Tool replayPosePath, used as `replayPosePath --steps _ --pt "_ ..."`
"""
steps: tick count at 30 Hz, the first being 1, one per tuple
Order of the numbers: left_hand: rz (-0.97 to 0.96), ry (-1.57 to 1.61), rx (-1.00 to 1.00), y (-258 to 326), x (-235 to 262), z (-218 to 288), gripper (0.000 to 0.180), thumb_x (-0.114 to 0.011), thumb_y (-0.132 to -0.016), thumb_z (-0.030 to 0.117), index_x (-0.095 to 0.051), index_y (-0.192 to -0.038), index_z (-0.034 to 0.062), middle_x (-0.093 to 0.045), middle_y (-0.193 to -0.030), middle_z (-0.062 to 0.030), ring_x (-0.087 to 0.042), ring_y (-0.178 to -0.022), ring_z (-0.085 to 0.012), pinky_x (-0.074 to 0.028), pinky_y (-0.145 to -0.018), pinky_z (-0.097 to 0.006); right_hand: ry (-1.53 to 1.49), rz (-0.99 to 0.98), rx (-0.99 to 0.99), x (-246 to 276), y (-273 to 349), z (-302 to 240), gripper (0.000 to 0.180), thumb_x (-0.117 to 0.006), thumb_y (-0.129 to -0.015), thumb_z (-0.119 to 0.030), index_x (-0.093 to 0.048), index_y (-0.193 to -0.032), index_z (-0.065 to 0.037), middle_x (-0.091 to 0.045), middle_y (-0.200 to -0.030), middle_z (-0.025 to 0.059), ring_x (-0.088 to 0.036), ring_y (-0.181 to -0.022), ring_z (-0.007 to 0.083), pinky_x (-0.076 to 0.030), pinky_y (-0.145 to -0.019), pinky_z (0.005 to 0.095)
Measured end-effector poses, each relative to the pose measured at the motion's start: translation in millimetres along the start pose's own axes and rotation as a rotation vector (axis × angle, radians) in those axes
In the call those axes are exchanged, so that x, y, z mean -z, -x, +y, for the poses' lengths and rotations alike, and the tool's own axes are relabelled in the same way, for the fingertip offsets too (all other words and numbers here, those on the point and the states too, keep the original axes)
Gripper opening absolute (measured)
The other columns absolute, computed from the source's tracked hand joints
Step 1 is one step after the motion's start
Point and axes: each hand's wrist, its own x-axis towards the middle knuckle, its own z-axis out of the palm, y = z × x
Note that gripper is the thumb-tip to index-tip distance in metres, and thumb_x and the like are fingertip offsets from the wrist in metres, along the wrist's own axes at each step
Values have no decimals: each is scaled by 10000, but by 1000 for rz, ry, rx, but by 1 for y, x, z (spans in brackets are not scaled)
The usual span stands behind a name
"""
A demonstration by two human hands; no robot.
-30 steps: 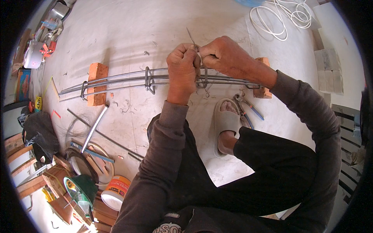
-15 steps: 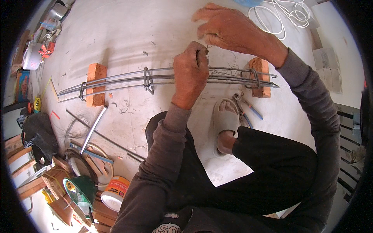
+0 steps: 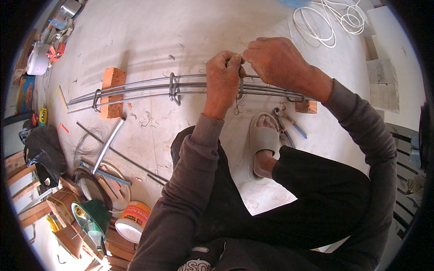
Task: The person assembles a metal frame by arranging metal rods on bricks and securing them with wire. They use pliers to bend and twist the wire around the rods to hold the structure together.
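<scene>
A long rebar cage (image 3: 190,86) of thin steel rods with bent-wire stirrups (image 3: 174,88) lies across two orange bricks. My left hand (image 3: 222,81) is closed over the middle of the cage, thumb pressed to the fingers, on a thin dark tie wire whose loose end (image 3: 237,108) hangs below the rods. Beside it, my right hand (image 3: 285,63) is also closed, its fingertips pinched together close to the left thumb. What those fingertips hold is hidden. Another stirrup (image 3: 241,88) shows just right of my left hand.
The left brick (image 3: 113,109) and the partly covered right brick (image 3: 306,107) prop up the cage. Pincers (image 3: 289,124) lie by my sandalled foot (image 3: 264,135). Metal bars (image 3: 108,147), a putty bucket (image 3: 131,223) and wooden pieces lie left; white cable (image 3: 312,29) coils at the far right.
My right hand has come down and left to meet the left hand, its fingers now pinched. My left hand has shifted slightly right. The loose wire now hangs below the rods.
</scene>
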Motion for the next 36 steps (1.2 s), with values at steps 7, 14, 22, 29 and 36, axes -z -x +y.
replayPosePath --steps 7,14,22,29,36 --pt "76 123 21 0 -4 -1 185 -591 -982 170 -650 -927 3 -546 -658 -3 -401 -439 -45 -297 -369 -229 -339 -235 -324 -6 -10 25 55 -594 -769 -90 -643 -756 -68 -654 -730 169 -638 -700 388 -520 -665 505" --pt "-15 211 171 -1 2 2 189 -602 -982 185 -644 -947 5 -519 -646 19 -364 -425 -39 -270 -356 -227 50 93 -22 -24 -11 32 66 -661 -794 -88 -614 -838 -71 -613 -749 96 -623 -707 256 -519 -633 416" --pt "-197 305 321 -2 13 4 209 -592 -969 147 -656 -836 -2 -538 -603 -11 -405 -406 -50 -280 -348 -230 253 160 389 -11 -23 37 208 -716 -797 -124 -620 -980 -99 -606 -930 23 -628 -931 165 -570 -771 287" --pt "-188 64 -76 -7 23 -26 164 -600 -946 110 -646 -813 25 -536 -585 -3 -412 -400 -52 -276 -335 -235 245 133 510 -4 -27 1 174 -717 -802 -139 -617 -938 -98 -598 -933 36 -624 -886 177 -576 -733 296" --pt "96 246 185 -7 10 -13 145 -621 -943 118 -638 -845 13 -543 -641 6 -443 -458 -57 -317 -368 -241 -256 123 -82 -17 -4 -3 105 -642 -785 -92 -659 -889 -94 -650 -770 68 -659 -713 256 -555 -631 336"
